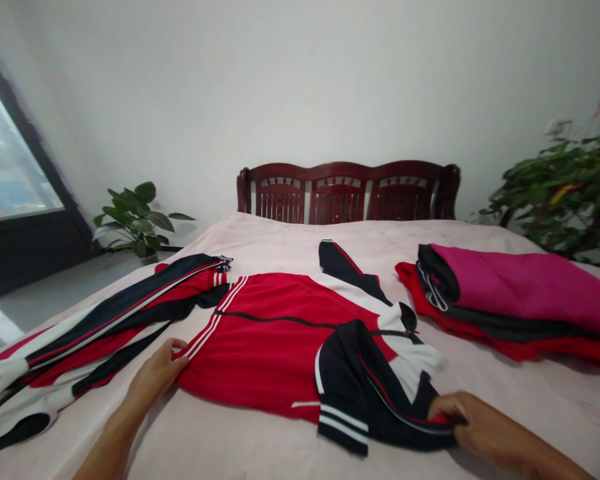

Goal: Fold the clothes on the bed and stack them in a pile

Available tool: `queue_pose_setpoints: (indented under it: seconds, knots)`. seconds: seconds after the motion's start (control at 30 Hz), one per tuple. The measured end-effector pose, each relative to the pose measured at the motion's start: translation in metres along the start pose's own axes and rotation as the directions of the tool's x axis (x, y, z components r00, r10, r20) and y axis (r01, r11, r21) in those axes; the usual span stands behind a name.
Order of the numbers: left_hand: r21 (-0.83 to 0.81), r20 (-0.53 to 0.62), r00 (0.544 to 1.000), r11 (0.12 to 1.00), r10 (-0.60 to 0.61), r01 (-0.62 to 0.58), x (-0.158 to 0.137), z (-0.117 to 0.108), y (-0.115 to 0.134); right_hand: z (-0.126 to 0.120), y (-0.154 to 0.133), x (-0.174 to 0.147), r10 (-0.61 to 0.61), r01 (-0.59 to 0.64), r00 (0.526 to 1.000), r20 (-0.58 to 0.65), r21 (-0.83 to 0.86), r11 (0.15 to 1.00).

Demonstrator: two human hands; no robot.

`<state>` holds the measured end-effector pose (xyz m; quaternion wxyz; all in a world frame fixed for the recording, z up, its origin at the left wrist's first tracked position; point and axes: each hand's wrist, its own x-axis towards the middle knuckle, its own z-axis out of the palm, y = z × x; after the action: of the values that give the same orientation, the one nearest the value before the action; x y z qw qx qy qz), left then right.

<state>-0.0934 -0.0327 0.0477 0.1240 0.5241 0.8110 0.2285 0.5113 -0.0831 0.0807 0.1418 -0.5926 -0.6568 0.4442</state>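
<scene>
A red, white and navy zip-up track jacket (260, 367) lies spread on the bed, its striped hem toward the left and its collar toward the right. My left hand (165, 363) pinches the near corner of the striped hem. At the right, my right hand (460, 417) grips the navy near sleeve (380, 400) around its shoulder part. That sleeve is bent back over the jacket's front, with its striped cuff near me. The far sleeve (350, 267) stretches away toward the headboard.
More red, navy and white jackets (130, 320) lie at the left. A stack of folded clothes (525, 287), magenta on top, sits at the right on the pink bedsheet (260, 233). Beyond are a wooden headboard (337, 193) and potted plants (137, 217) on both sides.
</scene>
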Motion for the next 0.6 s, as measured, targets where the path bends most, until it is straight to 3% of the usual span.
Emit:
queue_pose_setpoints:
  seconds: [0.07, 0.1, 0.17, 0.23, 0.3, 0.4, 0.5, 0.6]
  knots:
    - [0.110, 0.025, 1.000, 0.994, 0.015, -0.017, -0.003, -0.005, 0.002, -0.010, -0.010, -0.003, -0.015, 0.014, 1.000, 0.011, 0.053, 0.998]
    - [0.171, -0.016, 0.999, 0.984, 0.049, -0.045, -0.006, -0.006, 0.006, -0.015, -0.015, -0.001, -0.022, 0.024, 0.999, -0.034, 0.049, 0.998]
    - [0.277, -0.155, 0.968, 0.950, 0.195, -0.147, -0.011, -0.005, 0.022, -0.019, -0.024, 0.011, -0.050, 0.040, 0.972, -0.228, -0.048, 0.998]
    - [0.300, -0.219, 0.899, 0.903, 0.379, -0.308, -0.015, 0.004, 0.045, -0.015, -0.033, 0.031, -0.152, 0.050, 0.893, -0.424, -0.243, 0.969]
    - [0.243, -0.187, 0.832, 0.845, 0.522, -0.476, -0.017, 0.020, 0.071, -0.005, -0.039, 0.054, -0.303, 0.044, 0.816, -0.491, -0.470, 0.881]
    - [0.188, -0.091, 0.773, 0.773, 0.628, -0.606, -0.018, 0.050, 0.100, 0.013, -0.037, 0.080, -0.398, -0.040, 0.805, -0.440, -0.710, 0.703]
    - [0.247, 0.003, 0.784, 0.759, 0.621, -0.603, -0.019, 0.073, 0.109, 0.021, -0.015, 0.091, -0.347, -0.191, 0.814, -0.466, -0.779, 0.597]
    - [0.310, 0.042, 0.794, 0.748, 0.607, -0.588, -0.020, 0.083, 0.105, 0.022, 0.012, 0.093, -0.347, -0.279, 0.770, -0.536, -0.771, 0.572]
